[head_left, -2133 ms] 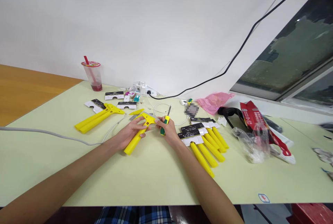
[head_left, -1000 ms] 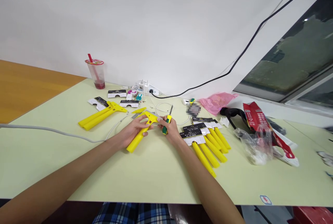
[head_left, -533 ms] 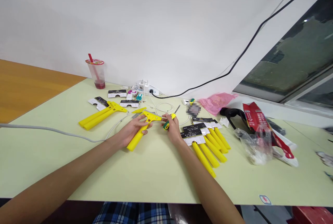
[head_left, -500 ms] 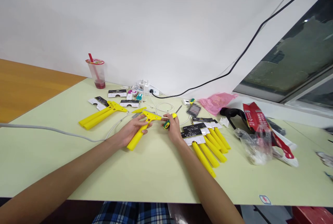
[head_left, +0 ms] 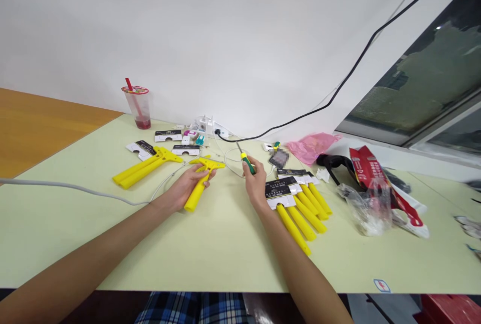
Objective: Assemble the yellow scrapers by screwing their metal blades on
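Note:
My left hand [head_left: 190, 186] is closed round a yellow scraper [head_left: 197, 191], its wide head pointing away and its handle toward me. In my right hand [head_left: 256, 181] is a screwdriver [head_left: 248, 163] with a green and yellow handle, its shaft pointing up and away to the left. The two hands are apart, with the screwdriver not touching the scraper. Left of my left hand lie yellow scrapers [head_left: 145, 169] side by side. To the right of my right hand, several yellow handles [head_left: 296, 223] stick out of black and white cardboard sleeves [head_left: 280, 193].
A cup with a red straw [head_left: 138, 108] stands at the back left. A power strip [head_left: 210, 126] with plugs and white cables sits by the wall. On the right are a pink plastic bag [head_left: 311, 147], a clear bag [head_left: 372, 213] and red packaging [head_left: 368, 168]. A grey cable [head_left: 75, 188] crosses the left side.
My right hand has drawn slightly right, away from the scraper, and the screwdriver has swung from pointing right to pointing up-left. The scraper in my left hand has turned a little.

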{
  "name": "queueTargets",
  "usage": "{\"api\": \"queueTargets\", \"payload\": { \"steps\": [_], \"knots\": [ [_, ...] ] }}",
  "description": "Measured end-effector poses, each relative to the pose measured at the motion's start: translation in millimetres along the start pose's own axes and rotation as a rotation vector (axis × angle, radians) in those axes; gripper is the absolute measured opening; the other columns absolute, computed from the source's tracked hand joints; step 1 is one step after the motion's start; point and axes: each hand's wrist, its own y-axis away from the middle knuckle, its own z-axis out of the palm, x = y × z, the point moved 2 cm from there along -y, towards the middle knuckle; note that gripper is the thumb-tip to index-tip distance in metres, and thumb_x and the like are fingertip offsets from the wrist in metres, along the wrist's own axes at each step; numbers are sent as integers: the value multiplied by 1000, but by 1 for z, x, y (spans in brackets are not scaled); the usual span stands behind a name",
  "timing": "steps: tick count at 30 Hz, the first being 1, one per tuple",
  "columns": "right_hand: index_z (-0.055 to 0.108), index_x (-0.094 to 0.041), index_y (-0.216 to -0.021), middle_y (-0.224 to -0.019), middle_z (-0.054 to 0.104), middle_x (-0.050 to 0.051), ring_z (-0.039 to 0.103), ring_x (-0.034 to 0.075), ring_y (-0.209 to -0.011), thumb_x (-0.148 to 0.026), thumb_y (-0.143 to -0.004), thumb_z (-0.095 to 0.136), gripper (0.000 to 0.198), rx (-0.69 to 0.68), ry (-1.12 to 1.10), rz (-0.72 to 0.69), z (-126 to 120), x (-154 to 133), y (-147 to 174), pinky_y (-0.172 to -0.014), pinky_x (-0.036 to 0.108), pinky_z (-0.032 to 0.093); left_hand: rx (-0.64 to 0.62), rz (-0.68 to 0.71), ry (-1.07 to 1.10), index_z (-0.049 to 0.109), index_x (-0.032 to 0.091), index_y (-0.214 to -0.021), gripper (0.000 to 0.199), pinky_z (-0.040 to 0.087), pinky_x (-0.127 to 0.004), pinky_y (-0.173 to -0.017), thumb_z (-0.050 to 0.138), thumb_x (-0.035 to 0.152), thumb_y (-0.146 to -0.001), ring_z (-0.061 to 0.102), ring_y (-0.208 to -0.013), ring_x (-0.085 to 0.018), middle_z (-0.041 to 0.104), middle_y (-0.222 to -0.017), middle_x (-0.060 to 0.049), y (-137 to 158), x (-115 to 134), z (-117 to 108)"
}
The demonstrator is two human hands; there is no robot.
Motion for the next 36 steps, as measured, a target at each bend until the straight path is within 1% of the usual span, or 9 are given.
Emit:
{"api": "queueTargets", "payload": {
  "steps": [3, 7, 9, 12, 16, 19, 24, 31, 36],
  "knots": [
    [65, -22, -120, -111, 72, 9, 68, 22, -94, -51, -85, 84, 50, 147, -54, -67, -3, -11, 2, -83, 35, 59, 0, -9, -13, 52, 23, -118, 48, 54, -18, -55, 72, -6, -85, 77, -88, -15, 67, -128, -11, -2, 0, -2],
    [61, -23, -117, -116, 71, 9, 70, 23, -103, -51, -90, 82, 44, 229, -52, -219, -3, -26, 5, -96, 38, 58, -35, -1, -52, 57, 20, -113, 43, 53, -17, -54, 76, -5, -82, 79, -98, -19, 68, -127, -13, -4, -3, -5],
    [59, -24, -118, -117, 71, 9, 72, 23, -106, -51, -95, 78, 40, 214, -48, -266, -2, -32, 8, -99, 39, 57, -93, -21, -87, 61, 18, -114, 43, 52, -18, -54, 78, -3, -82, 79, -99, -20, 69, -126, -15, -4, -6, -5],
    [56, -25, -125, -112, 72, 8, 76, 23, -99, -50, -100, 72, 39, 149, -112, -280, 2, -39, 14, -93, 40, 61, -158, -75, -121, 64, 17, -123, 48, 52, -19, -53, 81, -1, -81, 79, -94, -20, 72, -123, -17, -2, -9, -5],
    [50, -28, -148, -111, 72, 6, 77, 20, -89, -51, -104, 67, 52, 118, -92, -333, 5, -47, 21, -89, 40, 63, -219, -162, -193, 66, 17, -130, 52, 52, -20, -52, 83, 4, -82, 78, -80, -18, 75, -121, -18, -1, -13, -4],
    [47, -31, -158, -113, 71, 6, 76, 19, -86, -50, -108, 63, 56, 113, -68, -391, 5, -50, 23, -88, 40, 63, -229, -187, -233, 67, 15, -131, 52, 52, -21, -52, 83, 4, -84, 78, -83, -20, 75, -123, -20, -2, -16, -6],
    [48, -31, -159, -112, 71, 6, 76, 19, -86, -48, -108, 64, 56, 44, -71, -380, 7, -43, 25, -85, 38, 64, -255, -180, -256, 71, 15, -129, 45, 50, -22, -53, 79, 2, -86, 79, -98, -24, 75, -129, -21, -3, -16, -5],
    [47, -33, -160, -113, 72, 6, 77, 20, -89, -54, -107, 65, 60, -13, -40, -319, 11, -37, 29, -83, 37, 65, -234, -169, -310, 73, 14, -126, 43, 49, -21, -52, 78, 3, -85, 77, -96, -21, 71, -139, -21, -2, -16, -3],
    [45, -32, -160, -114, 72, 7, 78, 21, -92, -52, -108, 63, 58, -10, -48, -338, 11, -36, 28, -82, 37, 65, -250, -164, -309, 73, 14, -127, 44, 49, -21, -52, 78, 4, -85, 77, -97, -22, 72, -137, -21, -2, -15, -3]
  ]
}}
